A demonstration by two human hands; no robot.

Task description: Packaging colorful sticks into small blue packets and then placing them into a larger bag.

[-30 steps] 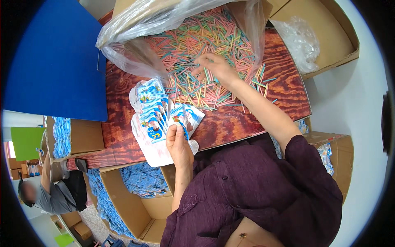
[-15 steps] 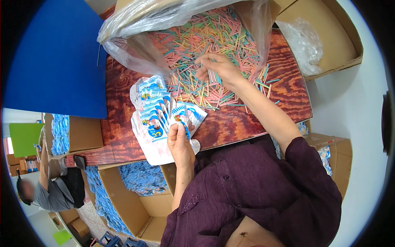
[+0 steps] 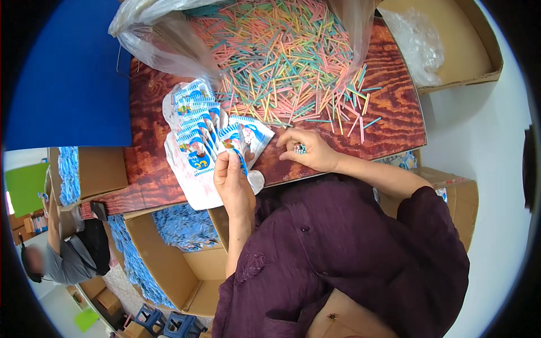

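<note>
My left hand (image 3: pixel 234 180) pinches a small blue and white packet (image 3: pixel 231 139) over the near edge of the table. Beside it lie several overlapping packets (image 3: pixel 198 135) of the same kind, on a white cloth (image 3: pixel 197 191). My right hand (image 3: pixel 314 151) is closed round a bundle of thin coloured sticks (image 3: pixel 300 148), whose ends show at the curled fingers. It hovers by the table edge, just right of the left hand. Beyond both hands spreads a big heap of pastel sticks (image 3: pixel 282 62), pink, yellow and teal, partly in a clear plastic bag (image 3: pixel 163 50).
Loose sticks lie on the red-brown table (image 3: pixel 397 121) at the right. An open carton (image 3: pixel 468 45) with crumpled plastic stands far right. Cartons of blue packets (image 3: pixel 186 225) sit below left. A blue panel (image 3: pixel 67 84) rises at the left; a person (image 3: pixel 73 253) works beyond.
My right hand has come back from the stick heap toward me, near the table edge, holding the bundle. The left hand still holds the packet. The whole view has shifted slightly.
</note>
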